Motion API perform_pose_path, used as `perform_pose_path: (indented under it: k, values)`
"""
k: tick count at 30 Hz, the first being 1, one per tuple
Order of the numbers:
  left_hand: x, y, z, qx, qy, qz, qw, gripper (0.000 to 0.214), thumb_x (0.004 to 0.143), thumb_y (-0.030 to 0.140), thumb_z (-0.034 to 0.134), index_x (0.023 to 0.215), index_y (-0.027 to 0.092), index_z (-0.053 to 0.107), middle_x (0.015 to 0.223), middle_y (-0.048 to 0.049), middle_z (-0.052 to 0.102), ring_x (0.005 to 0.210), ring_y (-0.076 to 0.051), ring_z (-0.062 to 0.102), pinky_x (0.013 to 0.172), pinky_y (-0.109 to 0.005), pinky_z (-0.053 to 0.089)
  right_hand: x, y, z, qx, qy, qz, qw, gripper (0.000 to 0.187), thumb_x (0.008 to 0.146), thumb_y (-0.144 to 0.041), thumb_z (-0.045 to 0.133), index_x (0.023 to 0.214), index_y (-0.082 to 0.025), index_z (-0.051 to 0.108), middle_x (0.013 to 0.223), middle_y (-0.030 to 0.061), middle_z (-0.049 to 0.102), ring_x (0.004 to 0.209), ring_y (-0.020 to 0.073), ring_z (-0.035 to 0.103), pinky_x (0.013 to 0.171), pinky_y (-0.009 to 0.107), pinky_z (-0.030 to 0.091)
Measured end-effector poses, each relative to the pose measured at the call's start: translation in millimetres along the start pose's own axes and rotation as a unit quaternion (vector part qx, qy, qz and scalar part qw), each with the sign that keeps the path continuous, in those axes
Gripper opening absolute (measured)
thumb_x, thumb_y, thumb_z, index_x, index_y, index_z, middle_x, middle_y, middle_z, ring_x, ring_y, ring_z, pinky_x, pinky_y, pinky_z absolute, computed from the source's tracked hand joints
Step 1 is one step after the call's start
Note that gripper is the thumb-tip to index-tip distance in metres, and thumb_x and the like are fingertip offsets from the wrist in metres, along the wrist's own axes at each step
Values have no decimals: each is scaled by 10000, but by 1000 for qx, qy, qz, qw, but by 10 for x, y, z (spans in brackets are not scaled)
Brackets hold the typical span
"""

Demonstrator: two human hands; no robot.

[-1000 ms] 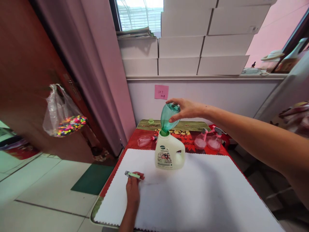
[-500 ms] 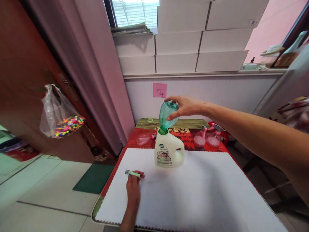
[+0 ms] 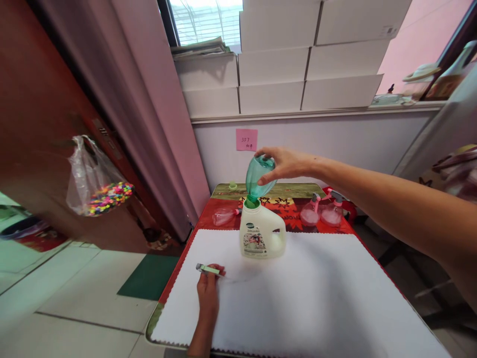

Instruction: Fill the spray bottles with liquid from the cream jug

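My right hand [image 3: 274, 166] grips a translucent green bottle [image 3: 257, 176] by its base. The bottle is upside down and tilted, its neck down at the mouth of a cream detergent jug [image 3: 255, 243]. The jug stands upright on a white mat [image 3: 298, 298], its handle to the right. Lower left, my left hand [image 3: 209, 283] is closed around a pale green and grey spray head [image 3: 208, 269], held over the mat. A thin, faint line like a tube trails to the right of it.
Two clear spray bottles with pink triggers [image 3: 310, 213] [image 3: 331, 214] stand at the table's back right. Another pink spray bottle [image 3: 224, 216] lies behind the jug's left side. A small green cap [image 3: 233, 185] sits at the back edge. White boxes [image 3: 276, 69] are stacked beyond.
The view has shifted slightly. Both hands keep their holds; the green bottle stays inverted at the jug's mouth.
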State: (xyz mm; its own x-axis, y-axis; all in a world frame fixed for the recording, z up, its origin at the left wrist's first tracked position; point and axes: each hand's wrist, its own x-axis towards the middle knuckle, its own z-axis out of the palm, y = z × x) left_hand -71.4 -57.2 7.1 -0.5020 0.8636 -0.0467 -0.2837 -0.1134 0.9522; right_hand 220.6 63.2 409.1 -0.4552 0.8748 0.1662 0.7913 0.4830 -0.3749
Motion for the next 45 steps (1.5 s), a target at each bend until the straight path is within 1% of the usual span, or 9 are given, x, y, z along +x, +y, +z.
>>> perform_pose_path:
  k: [19, 27, 29, 32, 35, 37, 39, 41, 45]
  values:
    - [-55, 91, 46, -4, 3, -9, 1000, 469, 720, 576, 780, 903, 153, 695, 832, -64, 746, 742, -205, 701, 797, -373, 583, -118, 125, 52, 34, 0, 18, 999, 833, 673, -467, 865, 1403, -194, 569, 1312, 130, 676, 1146, 311, 659, 1010, 428, 506]
    - [-58, 244, 145, -55, 49, -74, 995, 314, 778, 429, 759, 865, 137, 679, 792, -74, 738, 721, -187, 698, 767, -336, 573, -421, 314, 130, 137, 78, 43, 987, 857, 650, -448, 877, 1406, -212, 550, 1353, 147, 643, 1147, 319, 656, 1011, 482, 528]
    - [-12, 406, 165, -79, 72, -104, 989, 259, 846, 398, 701, 807, 146, 653, 743, -72, 717, 691, -178, 690, 747, -333, 575, -625, 432, 265, 248, 136, 64, 957, 843, 660, -469, 865, 1397, -231, 530, 1390, 149, 615, 1145, 318, 660, 939, 480, 579]
    - [91, 789, 187, -126, 89, -137, 978, 332, 946, 434, 577, 754, 165, 620, 735, -80, 697, 672, -176, 681, 721, -342, 584, -1020, 602, 678, 429, 177, 106, 879, 760, 693, -474, 835, 1354, -272, 520, 1350, 129, 642, 1121, 318, 680, 826, 450, 622]
    - [166, 1227, 250, -169, 78, -146, 972, 376, 977, 472, 533, 790, 165, 647, 782, -89, 704, 683, -176, 681, 690, -328, 587, -1421, 663, 1256, 576, 106, 145, 797, 592, 755, -529, 730, 1268, -277, 573, 1288, 135, 680, 1024, 332, 713, 639, 399, 617]
    - [173, 1464, 340, -189, 64, -147, 969, 364, 978, 458, 550, 805, 155, 658, 808, -90, 710, 674, -162, 679, 674, -304, 583, -1636, 626, 1616, 615, 83, 167, 766, 573, 779, -549, 686, 1281, -293, 585, 1340, 139, 654, 1006, 326, 719, 629, 397, 614]
    - [142, 1625, 463, -201, 48, -148, 967, 360, 970, 453, 574, 819, 139, 666, 818, -98, 714, 670, -161, 684, 671, -302, 585, -1790, 556, 1873, 614, 104, 159, 766, 644, 785, -546, 683, 1377, -359, 514, 1408, 116, 610, 1001, 316, 720, 628, 400, 615]
    - [79, 1721, 599, -208, 33, -146, 966, 363, 961, 457, 591, 820, 130, 663, 817, -100, 716, 657, -161, 685, 664, -305, 587, -1885, 490, 1996, 582, 123, 133, 793, 699, 789, -534, 698, 1431, -386, 462, 1415, 102, 601, 1055, 315, 704, 726, 427, 623]
    - [-75, 1823, 812, -194, -10, -108, 975, 361, 957, 473, 594, 830, 138, 642, 794, -86, 714, 628, -160, 680, 641, -310, 575, -1984, 447, 1932, 480, 147, 95, 859, 764, 748, -514, 777, 1432, -368, 470, 1325, 96, 644, 1107, 321, 678, 897, 454, 591]
